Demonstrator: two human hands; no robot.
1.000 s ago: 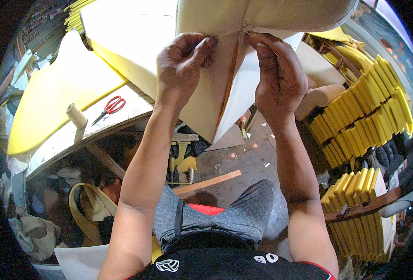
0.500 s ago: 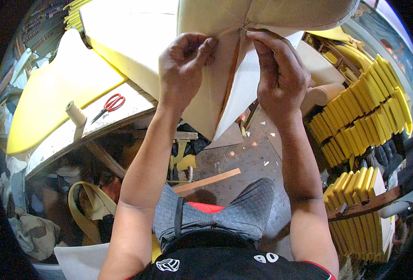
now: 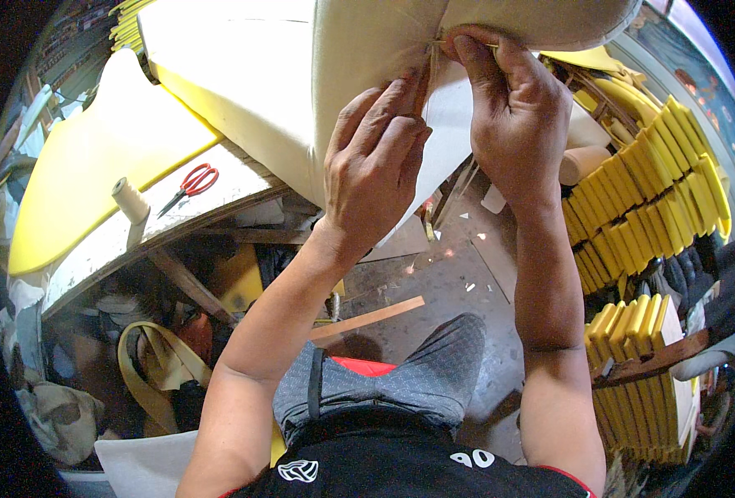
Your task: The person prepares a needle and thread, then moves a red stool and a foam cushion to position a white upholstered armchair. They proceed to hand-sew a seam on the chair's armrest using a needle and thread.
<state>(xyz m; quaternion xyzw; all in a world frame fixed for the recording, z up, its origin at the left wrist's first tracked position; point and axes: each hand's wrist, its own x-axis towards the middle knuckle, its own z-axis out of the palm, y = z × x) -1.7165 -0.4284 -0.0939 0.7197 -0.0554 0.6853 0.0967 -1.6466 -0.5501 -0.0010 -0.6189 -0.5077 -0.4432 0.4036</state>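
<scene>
A pale upholstered piece with a padded, rounded top fills the upper middle. A brown strip shows in the gap between its fabric edges. My right hand is at the seam, thumb and forefinger pinched on a thin needle that lies nearly level; its tip is at the seam junction. Fine thread runs down from that spot. Just below, my left hand has its fingers against the fabric cover beside the gap, seemingly gripping its edge; the fingertips are partly hidden.
On the white-topped bench at left lie red-handled scissors, a thread spool and a large yellow foam panel. Yellow padded pieces are stacked at right. A wooden strip and scraps lie on the floor.
My left hand has moved right and down, from a pinch beside the seam onto the fabric at the gap. My right hand has shifted slightly right and up, turning its thumb side toward me.
</scene>
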